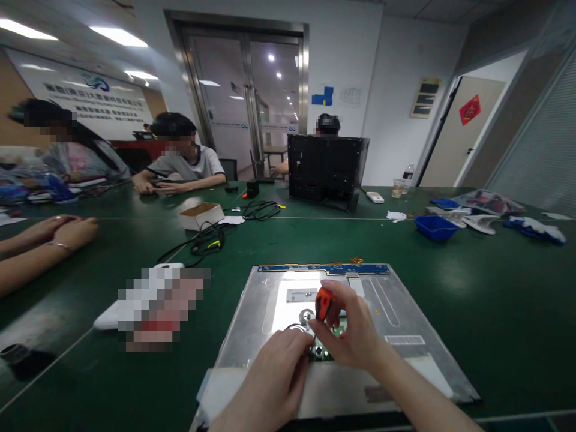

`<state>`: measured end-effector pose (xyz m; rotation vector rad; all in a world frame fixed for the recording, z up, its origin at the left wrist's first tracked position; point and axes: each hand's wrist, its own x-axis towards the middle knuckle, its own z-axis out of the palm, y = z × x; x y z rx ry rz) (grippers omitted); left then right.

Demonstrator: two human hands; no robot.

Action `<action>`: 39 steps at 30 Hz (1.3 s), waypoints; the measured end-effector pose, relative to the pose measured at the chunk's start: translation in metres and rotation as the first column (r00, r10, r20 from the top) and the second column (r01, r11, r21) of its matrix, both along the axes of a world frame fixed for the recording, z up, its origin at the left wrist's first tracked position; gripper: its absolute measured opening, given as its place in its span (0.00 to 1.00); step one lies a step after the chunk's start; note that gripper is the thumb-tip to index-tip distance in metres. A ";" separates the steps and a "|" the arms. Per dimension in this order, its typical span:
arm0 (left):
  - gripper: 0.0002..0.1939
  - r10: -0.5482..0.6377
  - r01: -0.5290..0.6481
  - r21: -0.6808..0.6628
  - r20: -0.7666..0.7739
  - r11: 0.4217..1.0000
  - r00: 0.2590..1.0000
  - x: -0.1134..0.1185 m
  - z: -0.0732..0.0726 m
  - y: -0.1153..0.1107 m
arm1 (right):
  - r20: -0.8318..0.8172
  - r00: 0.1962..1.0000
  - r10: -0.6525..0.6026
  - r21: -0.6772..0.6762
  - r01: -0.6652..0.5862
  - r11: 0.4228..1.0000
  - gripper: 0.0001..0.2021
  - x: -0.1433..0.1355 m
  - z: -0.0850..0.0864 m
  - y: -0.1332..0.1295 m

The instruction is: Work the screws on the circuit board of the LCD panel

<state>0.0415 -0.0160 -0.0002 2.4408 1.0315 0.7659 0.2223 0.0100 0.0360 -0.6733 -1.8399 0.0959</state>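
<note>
A flat silver display panel lies on the green table in front of me, with a blue circuit strip along its far edge. My right hand grips the orange and black handle of a screwdriver, held upright over a small green circuit board at the panel's middle. My left hand rests by the board, its fingers pinched close to the screwdriver's lower end. What those fingers hold, if anything, is hidden. A round metal piece sits just beyond them.
A black computer case stands at the far side. Cables, an open cardboard box and a white device lie to the left. A blue tray is at right. Another person's hands rest at far left.
</note>
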 end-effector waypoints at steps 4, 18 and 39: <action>0.10 0.005 -0.005 0.017 0.009 1.000 1.000 0.000 0.000 -0.001 | -0.003 0.998 0.056 -0.017 -0.056 0.998 0.25 0.000 0.001 -0.002; 0.10 0.010 -0.010 -0.025 -0.013 1.000 1.000 -0.001 0.001 -0.002 | 0.000 0.999 0.038 0.010 -0.038 0.999 0.26 -0.001 -0.001 0.001; 0.09 -0.005 0.005 -0.031 -0.009 1.000 1.000 -0.001 0.004 -0.003 | 0.046 0.998 0.040 0.027 -0.042 0.999 0.26 0.000 0.005 -0.006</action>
